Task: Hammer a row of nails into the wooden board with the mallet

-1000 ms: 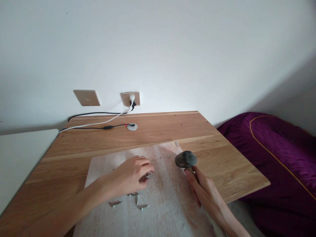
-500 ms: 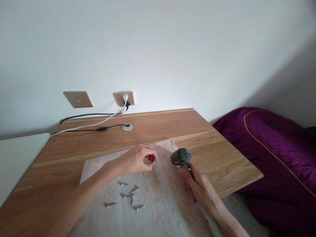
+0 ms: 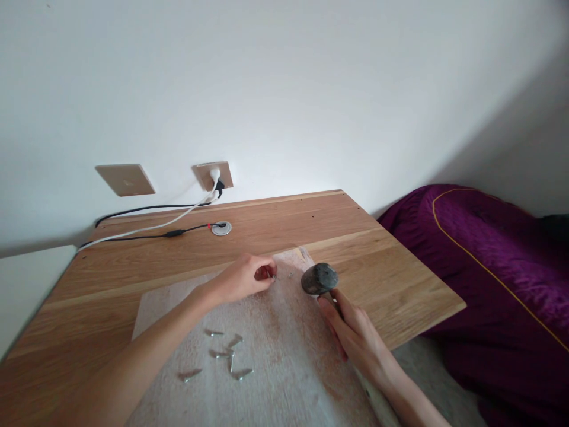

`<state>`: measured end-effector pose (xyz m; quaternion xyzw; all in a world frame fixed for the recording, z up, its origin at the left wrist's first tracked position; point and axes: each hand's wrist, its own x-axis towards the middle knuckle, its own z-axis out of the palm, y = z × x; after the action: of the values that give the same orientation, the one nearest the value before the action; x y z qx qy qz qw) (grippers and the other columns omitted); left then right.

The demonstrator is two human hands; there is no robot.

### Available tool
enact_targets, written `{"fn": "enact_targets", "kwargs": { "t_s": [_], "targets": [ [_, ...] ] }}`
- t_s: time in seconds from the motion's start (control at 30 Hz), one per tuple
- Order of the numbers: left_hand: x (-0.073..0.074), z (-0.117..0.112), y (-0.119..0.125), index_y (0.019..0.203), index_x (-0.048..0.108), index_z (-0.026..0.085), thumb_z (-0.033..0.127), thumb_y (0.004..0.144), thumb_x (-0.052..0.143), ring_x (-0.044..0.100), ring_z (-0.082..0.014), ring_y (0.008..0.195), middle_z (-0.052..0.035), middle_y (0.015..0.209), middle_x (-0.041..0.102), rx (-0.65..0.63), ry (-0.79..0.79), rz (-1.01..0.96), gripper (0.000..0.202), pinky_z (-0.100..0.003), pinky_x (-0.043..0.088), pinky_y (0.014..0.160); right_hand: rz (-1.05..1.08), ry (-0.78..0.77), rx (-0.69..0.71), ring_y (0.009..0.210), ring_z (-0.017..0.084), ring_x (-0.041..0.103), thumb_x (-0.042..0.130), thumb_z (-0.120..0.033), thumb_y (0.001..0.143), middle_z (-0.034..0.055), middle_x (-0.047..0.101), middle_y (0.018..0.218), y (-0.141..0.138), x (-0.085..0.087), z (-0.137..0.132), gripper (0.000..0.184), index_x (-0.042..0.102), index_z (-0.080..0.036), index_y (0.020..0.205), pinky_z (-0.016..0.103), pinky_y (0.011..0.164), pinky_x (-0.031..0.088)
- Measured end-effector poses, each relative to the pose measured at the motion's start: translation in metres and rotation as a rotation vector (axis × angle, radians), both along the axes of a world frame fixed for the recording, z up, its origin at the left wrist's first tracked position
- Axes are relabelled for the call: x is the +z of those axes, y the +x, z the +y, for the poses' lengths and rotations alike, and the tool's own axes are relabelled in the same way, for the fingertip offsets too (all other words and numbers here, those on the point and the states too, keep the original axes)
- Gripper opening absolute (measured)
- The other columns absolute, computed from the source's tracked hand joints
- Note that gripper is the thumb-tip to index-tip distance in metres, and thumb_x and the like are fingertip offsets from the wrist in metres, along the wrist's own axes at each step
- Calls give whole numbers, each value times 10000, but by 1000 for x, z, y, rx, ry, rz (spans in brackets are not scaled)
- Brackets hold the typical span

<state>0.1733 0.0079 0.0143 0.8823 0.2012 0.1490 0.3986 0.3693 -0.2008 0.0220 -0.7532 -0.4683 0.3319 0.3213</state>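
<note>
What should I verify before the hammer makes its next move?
1. The left hand pinches the nail against the board: ok.
2. The nail stands upright: cannot tell, too small.
3. The right hand has a closed grip on the hammer: ok.
4. Hammer head apart from the left fingers: ok.
5. The loose nails lie away from the pinched nail: ok.

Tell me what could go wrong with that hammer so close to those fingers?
The left hand pinches a small silver nail right beside the dark round-headed hammer in the right hand; a missed blow could hit fingertips. Loose silver nails on the pale worn board might bounce or roll off.
</note>
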Motion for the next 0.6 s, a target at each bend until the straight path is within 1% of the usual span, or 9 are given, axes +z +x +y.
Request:
{"fn": "enact_targets", "kwargs": {
  "t_s": [0.17, 0.27, 0.4, 0.47, 0.6],
  "targets": [
    [1, -3, 0, 876, 718, 186, 133, 867, 668, 594, -123, 647, 34, 705, 666, 6, 17, 14, 74, -244, 425, 648, -3, -3, -3, 395, 196, 579, 371, -612, 1061, -79, 538, 457, 0, -1, 0, 485, 624, -217, 1182, 290, 501, 467],
    [1, -5, 1, 891, 708, 188, 125, 872, 659, 605, -124, 655, 25, 739, 687, 10, 17, 2, 82, -244, 428, 652, 0, 7, -5, 405, 202, 583, 377, -603, 1061, -79, 530, 429, 0, -1, 0, 484, 627, -205, 1178, 293, 522, 475],
    [-3, -7, 1, 1053, 710, 192, 133, 880, 656, 643, -128, 678, 5, 826, 744, 33, -41, -39, 190, -237, 459, 659, 22, 3, -17, 389, 189, 566, 399, -619, 1049, -81, 532, 453, -2, 0, 0, 483, 631, -209, 1156, 283, 493, 456],
    [-6, -6, 1, 1096, 709, 187, 132, 875, 665, 653, -131, 685, 0, 833, 751, 45, -50, -44, 233, -235, 470, 664, 21, -8, -19, 390, 186, 563, 394, -624, 1047, -81, 530, 466, -2, 1, 0, 486, 621, -208, 1152, 282, 492, 459],
    [-10, -5, 1, 1009, 731, 186, 121, 877, 665, 652, -132, 685, 2, 811, 740, 34, -6, -44, 161, -236, 467, 663, 15, -22, -16, 398, 190, 564, 368, -628, 1052, -82, 519, 475, -2, 2, -1, 496, 594, -206, 1184, 281, 481, 450]
  ]
}}
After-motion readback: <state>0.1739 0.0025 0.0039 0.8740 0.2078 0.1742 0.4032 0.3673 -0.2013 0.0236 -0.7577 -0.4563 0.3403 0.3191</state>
